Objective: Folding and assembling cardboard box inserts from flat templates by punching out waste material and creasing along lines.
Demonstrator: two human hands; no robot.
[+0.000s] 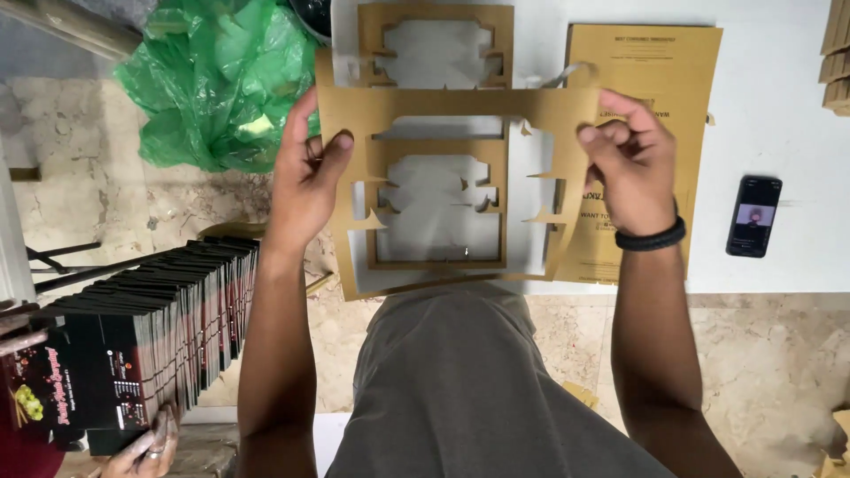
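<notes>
Hands: left hand (305, 177), right hand (630, 164) | grip brown cardboard frame (443, 113) edges

The printing on the brown sheet (644, 62) is too small to be read, and its lower left is covered by the right hand (630, 164). The bag (221, 84) is cut by the top edge. The phone (754, 215) screen cannot be made out.
</notes>
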